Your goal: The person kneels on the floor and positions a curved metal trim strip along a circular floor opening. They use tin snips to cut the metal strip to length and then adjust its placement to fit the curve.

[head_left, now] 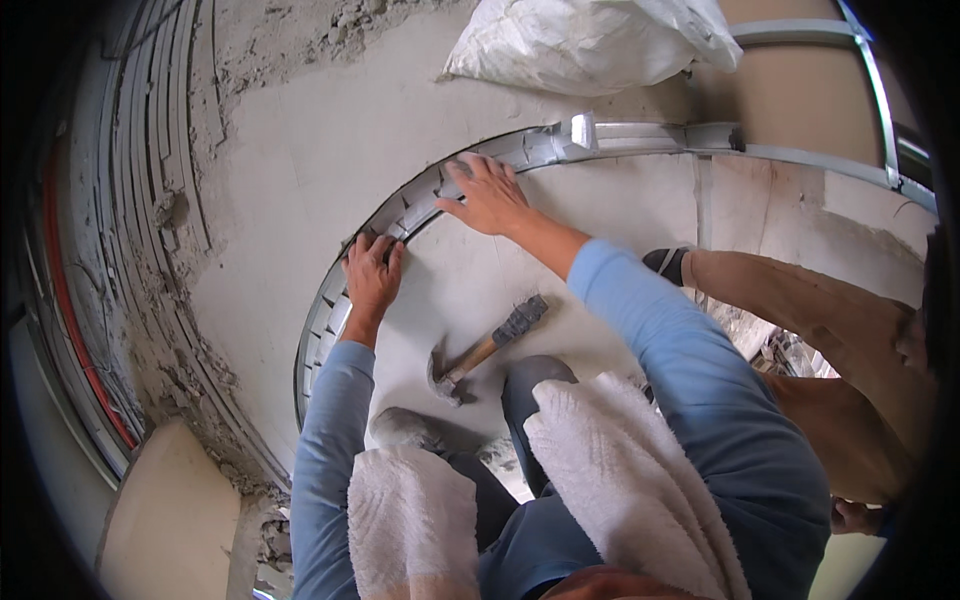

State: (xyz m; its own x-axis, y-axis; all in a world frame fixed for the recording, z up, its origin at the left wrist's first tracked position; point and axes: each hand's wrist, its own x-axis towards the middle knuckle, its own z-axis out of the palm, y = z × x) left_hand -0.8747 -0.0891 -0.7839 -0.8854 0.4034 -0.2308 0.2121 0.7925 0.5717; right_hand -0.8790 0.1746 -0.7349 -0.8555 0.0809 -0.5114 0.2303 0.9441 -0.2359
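Observation:
A curved metal track (512, 150), its flange notched into segments, bends across the pale floor in front of me. My left hand (372, 272) is closed over the near edge of its left stretch, fingertips hooked inside the channel. Farther along to the right, my right hand (487, 195) rests on the track with fingers extended and thumb apart. On the floor inside the curve lies a claw hammer (480, 353) with a wooden handle and dark wrapped grip. A short bright metal piece (583, 131) stands on the track beyond my right hand.
A white sack (590, 45) sits behind the track. Metal framing (800, 30) with tan board is at the far right. Another person's legs (820, 300) reach in from the right. Rough grooves (165, 130) and a red pipe (70, 300) run along the left. A white towel (630, 480) hangs over me.

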